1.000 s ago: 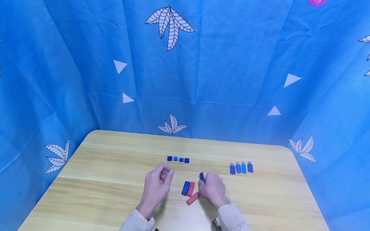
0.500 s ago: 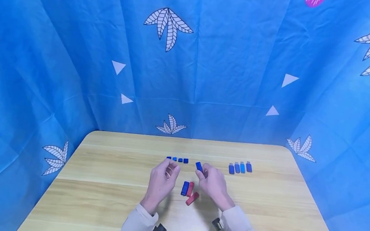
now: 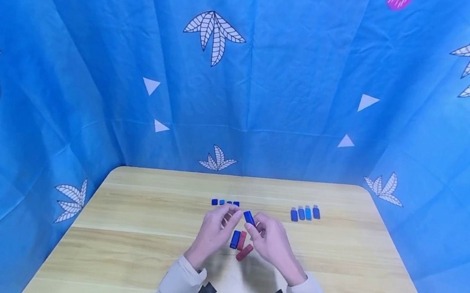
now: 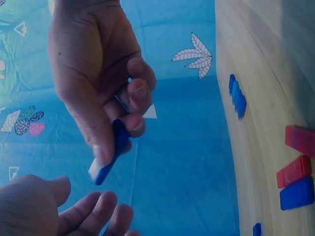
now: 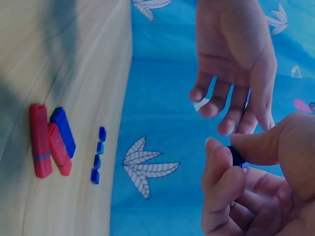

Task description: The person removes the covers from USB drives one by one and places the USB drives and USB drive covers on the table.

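Note:
My right hand [image 3: 272,239] pinches a blue USB flash drive [image 3: 249,217] between thumb and fingers, above the table. One end of it points toward my left hand [image 3: 215,232], which hangs close by with nothing in it. In the left wrist view a small gap separates the flash drive [image 4: 114,155] from my left fingertips [image 4: 108,201], and the left thumb stands apart from them. Below the hands lie another blue flash drive [image 3: 235,239], a red one [image 3: 242,240] beside it, and a second red one [image 3: 244,252] set at a slant.
Behind my left hand runs a row of small blue caps [image 3: 221,202], partly hidden by its fingers. Several uncapped blue flash drives [image 3: 308,212] lie in a row at the right back. A blue patterned curtain [image 3: 250,94] surrounds the wooden table [image 3: 140,232].
My right hand has lifted the blue flash drive off the table and carried it left. My left hand has moved right toward it, so the hands are now closer together.

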`<state>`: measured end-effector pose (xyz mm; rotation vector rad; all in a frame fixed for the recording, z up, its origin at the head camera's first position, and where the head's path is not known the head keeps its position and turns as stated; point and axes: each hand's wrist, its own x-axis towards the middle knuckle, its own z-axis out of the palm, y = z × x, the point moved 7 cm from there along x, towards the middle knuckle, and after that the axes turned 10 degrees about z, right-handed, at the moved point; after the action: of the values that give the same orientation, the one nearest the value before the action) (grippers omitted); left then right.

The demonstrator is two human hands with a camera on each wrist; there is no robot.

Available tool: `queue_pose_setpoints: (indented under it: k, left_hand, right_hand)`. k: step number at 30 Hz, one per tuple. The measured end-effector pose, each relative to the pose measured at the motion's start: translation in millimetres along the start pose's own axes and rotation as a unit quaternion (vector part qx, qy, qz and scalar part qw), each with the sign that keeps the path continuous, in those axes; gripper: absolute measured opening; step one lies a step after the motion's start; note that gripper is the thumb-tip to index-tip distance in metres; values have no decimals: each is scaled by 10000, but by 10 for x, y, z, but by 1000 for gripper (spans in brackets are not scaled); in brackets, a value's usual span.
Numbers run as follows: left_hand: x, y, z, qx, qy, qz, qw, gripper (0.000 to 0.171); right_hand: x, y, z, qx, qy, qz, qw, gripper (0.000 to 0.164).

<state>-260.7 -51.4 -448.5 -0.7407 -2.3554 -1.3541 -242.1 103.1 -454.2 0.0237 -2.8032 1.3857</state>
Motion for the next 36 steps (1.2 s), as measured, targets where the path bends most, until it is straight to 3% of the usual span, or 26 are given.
queue_pose_setpoints:
  k: [5,15,20,28,36]
  left_hand:
    - [2,54,73,-166,-306,128,9993,25]
    - [-5,119,124,-450,-547,484,9963,24]
    - [-6,118,151,-602,-618,465,9952,19]
    - [-15,113,171,-719,-742,318,9941,21]
    - [-34,105,168,-1003,-637,115,9928,21]
  right_hand:
    - [-88,-79,-26,92,-138,-201,9997,18]
    - [-166,-143,-41,160,-453,-442,9979,19]
    - [-189,-147,-48,142,-682,-520,9962,19]
    - [-206,-131,-74,123,-722,-527,9959,19]
    - [-231,-143,-95,192,-756,-637,9949,18]
